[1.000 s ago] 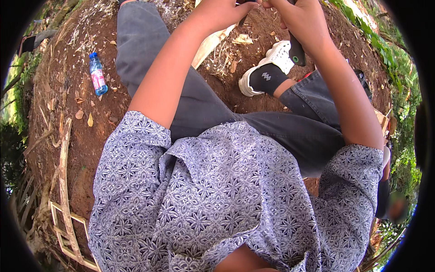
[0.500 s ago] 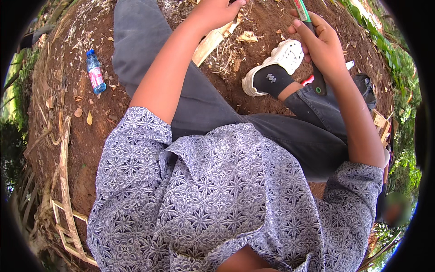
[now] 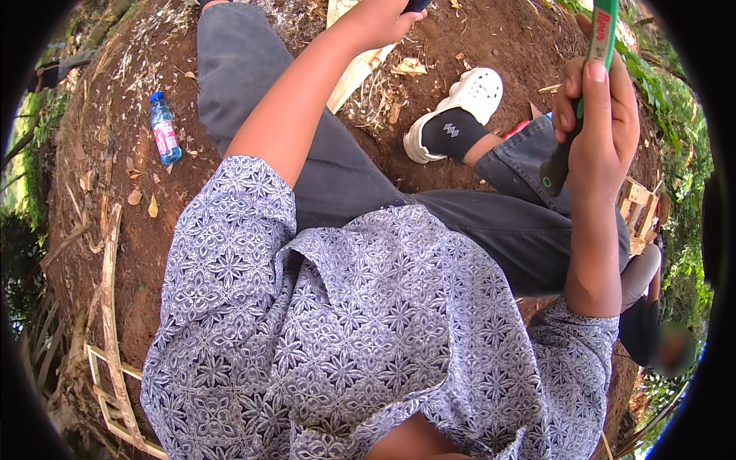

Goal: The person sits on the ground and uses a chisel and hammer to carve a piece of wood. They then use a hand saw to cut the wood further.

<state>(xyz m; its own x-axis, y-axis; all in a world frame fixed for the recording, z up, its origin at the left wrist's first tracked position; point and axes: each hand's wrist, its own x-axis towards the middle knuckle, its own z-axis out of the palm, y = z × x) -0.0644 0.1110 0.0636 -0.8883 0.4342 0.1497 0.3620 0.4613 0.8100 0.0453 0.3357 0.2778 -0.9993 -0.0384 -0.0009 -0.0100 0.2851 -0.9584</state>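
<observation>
High on the right, my right hand [image 3: 606,130] is closed round the black grip of a hammer [image 3: 602,34] with a green shaft. The grip's lower end sticks out below my fist; its head lies beyond the frame. My left hand [image 3: 377,24] is at the top edge, closed on a small dark blue thing [image 3: 416,5] that I cannot make out. Most of those fingers are cut off. Just beneath the left hand lies a pale wooden board [image 3: 359,77], on the soil between my legs.
My foot in a white clog [image 3: 474,96] rests right of the board. A water bottle with a blue cap [image 3: 164,130] lies on the left. Wooden frames lie at lower left [image 3: 115,406] and far right [image 3: 638,211]. Another person [image 3: 640,322] is at the right edge.
My right hand has swung up and toward me, bringing the hammer nearer to the camera and further right. My left hand has shifted slightly, and the dark blue thing now shows in it.
</observation>
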